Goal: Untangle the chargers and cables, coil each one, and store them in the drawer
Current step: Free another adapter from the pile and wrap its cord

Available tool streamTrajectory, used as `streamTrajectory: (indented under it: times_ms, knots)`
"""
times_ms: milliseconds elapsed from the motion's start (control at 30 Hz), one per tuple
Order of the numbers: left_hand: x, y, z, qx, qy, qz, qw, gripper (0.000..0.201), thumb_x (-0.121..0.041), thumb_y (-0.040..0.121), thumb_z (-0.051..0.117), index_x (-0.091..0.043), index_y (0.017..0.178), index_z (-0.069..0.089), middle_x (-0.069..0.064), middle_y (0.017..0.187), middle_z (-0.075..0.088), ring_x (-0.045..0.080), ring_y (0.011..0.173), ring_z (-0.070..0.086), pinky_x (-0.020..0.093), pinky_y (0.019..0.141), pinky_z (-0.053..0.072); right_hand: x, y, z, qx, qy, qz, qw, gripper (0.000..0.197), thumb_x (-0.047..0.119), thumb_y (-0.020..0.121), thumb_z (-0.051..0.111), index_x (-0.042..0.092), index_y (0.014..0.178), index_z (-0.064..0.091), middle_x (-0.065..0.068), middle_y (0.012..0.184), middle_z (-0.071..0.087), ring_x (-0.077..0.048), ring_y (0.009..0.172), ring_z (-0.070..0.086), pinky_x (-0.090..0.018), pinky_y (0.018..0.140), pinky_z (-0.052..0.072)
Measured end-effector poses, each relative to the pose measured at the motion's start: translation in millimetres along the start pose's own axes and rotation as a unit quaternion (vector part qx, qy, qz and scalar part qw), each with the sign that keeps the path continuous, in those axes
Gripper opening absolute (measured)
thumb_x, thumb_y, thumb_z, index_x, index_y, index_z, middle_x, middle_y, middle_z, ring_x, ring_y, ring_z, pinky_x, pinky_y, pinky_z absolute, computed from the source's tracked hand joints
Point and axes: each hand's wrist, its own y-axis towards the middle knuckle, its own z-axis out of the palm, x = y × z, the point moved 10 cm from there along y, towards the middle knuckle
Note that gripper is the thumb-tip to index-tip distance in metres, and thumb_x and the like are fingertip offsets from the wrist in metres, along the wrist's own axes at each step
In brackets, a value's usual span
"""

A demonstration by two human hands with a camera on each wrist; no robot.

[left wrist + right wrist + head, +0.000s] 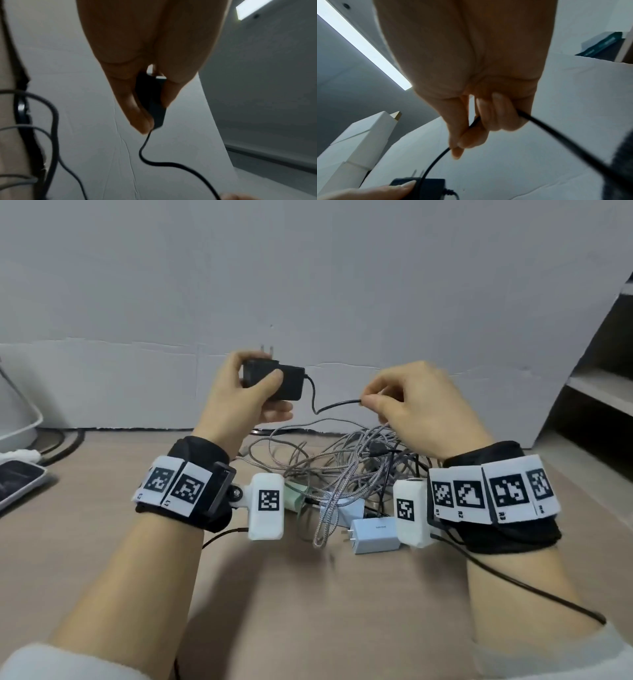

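Black charger sits gripped in the left hand, its cord running rightward into the right hand pinching it above the tangled cables.

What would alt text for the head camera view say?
A left hand grips a black charger while the right hand pinches its black cable, above a tangle of cables on a table.
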Motion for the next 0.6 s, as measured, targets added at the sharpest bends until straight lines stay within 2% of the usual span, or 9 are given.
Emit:
streamTrajectory:
  times_ms: [67, 167, 267, 300, 367, 467, 600]
  knots:
    - [-11, -9, 18, 0.064, 0.038, 0.011, 0.997, 0.030, -0.008, 0.098, 0.063, -0.011, 0.126, 0.053, 0.018, 0.112, 0.065, 0.028, 0.069, 0.071, 0.037, 0.067, 0.063, 13, -4, 0, 0.010, 0.019, -0.028, 0.999, 0.013, 0.027, 0.097, 0.065, 0.030, 0.085, 0.069, 0.011, 0.069, 0.063, -0.007, 0.071, 0.058, -0.025, 0.068, 0.040]
    - [-20, -23, 45, 0.153, 0.026, 0.000, 0.988, 0.024, -0.006, 0.096, 0.063, -0.010, 0.119, 0.057, 0.017, 0.104, 0.066, 0.028, 0.063, 0.067, 0.031, 0.061, 0.060, 22, -6, -10, -0.034, 0.043, -0.046, 0.997, 0.014, 0.028, 0.097, 0.063, 0.028, 0.084, 0.069, 0.010, 0.068, 0.062, -0.009, 0.069, 0.057, -0.026, 0.066, 0.041]
    - [-21, -35, 62, 0.214, 0.014, -0.023, 0.977, 0.028, -0.019, 0.092, 0.071, -0.012, 0.116, 0.059, 0.015, 0.100, 0.065, 0.027, 0.063, 0.060, 0.029, 0.058, 0.055, 24, -6, -18, -0.068, 0.052, -0.051, 0.995, 0.014, 0.028, 0.096, 0.063, 0.028, 0.084, 0.069, 0.011, 0.068, 0.062, -0.013, 0.073, 0.058, -0.027, 0.068, 0.042]
    - [-21, -37, 65, 0.224, 0.030, -0.023, 0.974, 0.033, -0.022, 0.088, 0.075, -0.013, 0.116, 0.059, 0.013, 0.099, 0.065, 0.025, 0.063, 0.059, 0.029, 0.058, 0.054, 25, -6, -19, -0.070, 0.056, -0.052, 0.995, 0.014, 0.028, 0.096, 0.064, 0.028, 0.083, 0.070, 0.012, 0.068, 0.062, -0.013, 0.074, 0.059, -0.027, 0.069, 0.043]
    - [-21, -40, 67, 0.230, 0.082, -0.006, 0.970, 0.040, -0.018, 0.084, 0.079, -0.014, 0.118, 0.058, 0.011, 0.095, 0.065, 0.022, 0.063, 0.056, 0.029, 0.057, 0.052, 26, -7, -22, -0.076, 0.066, -0.054, 0.994, 0.013, 0.027, 0.095, 0.065, 0.028, 0.083, 0.070, 0.015, 0.066, 0.061, -0.008, 0.072, 0.059, -0.024, 0.068, 0.043]
    - [-18, -39, 65, 0.223, 0.129, 0.004, 0.966, 0.034, -0.008, 0.088, 0.074, -0.013, 0.118, 0.058, 0.014, 0.093, 0.066, 0.022, 0.060, 0.054, 0.030, 0.053, 0.049, 27, -9, -30, -0.101, 0.072, -0.055, 0.991, 0.012, 0.026, 0.095, 0.066, 0.025, 0.083, 0.071, 0.017, 0.064, 0.060, -0.004, 0.069, 0.059, -0.021, 0.067, 0.043]
    - [-13, -42, 66, 0.245, 0.150, -0.008, 0.958, 0.029, -0.012, 0.092, 0.071, -0.011, 0.118, 0.059, 0.019, 0.089, 0.062, 0.025, 0.059, 0.051, 0.030, 0.048, 0.044, 25, -11, -39, -0.142, 0.072, -0.053, 0.986, 0.010, 0.023, 0.095, 0.067, 0.022, 0.087, 0.073, 0.020, 0.064, 0.058, 0.001, 0.066, 0.057, -0.012, 0.066, 0.041]
